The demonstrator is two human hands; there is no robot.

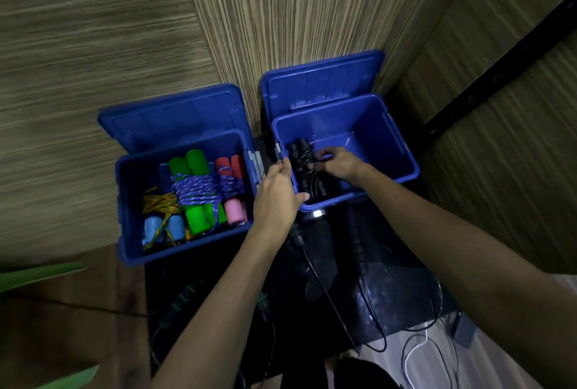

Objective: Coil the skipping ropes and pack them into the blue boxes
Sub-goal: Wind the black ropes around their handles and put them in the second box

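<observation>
Risk: we judge the black rope bundle [307, 170] could spring loose as our right hand [338, 163] lets go, since its thin cord looks only loosely wrapped.
Second risk: the right blue box [402, 151] may slide; our left hand [276, 192] steadies its near-left rim.
Grip: right fingers curl and pinch the cord; left fingers wrap the rim.
Location: bundle lies inside the right box, against its left wall.
Axis: handles run near-to-far, ends pointing away from us.
Left blue box [125, 201]: holds coloured coiled ropes [199, 192].

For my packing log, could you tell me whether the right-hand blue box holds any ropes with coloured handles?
No, the right blue box holds only a black rope bundle; the coloured-handled ropes lie in the left blue box.
</observation>
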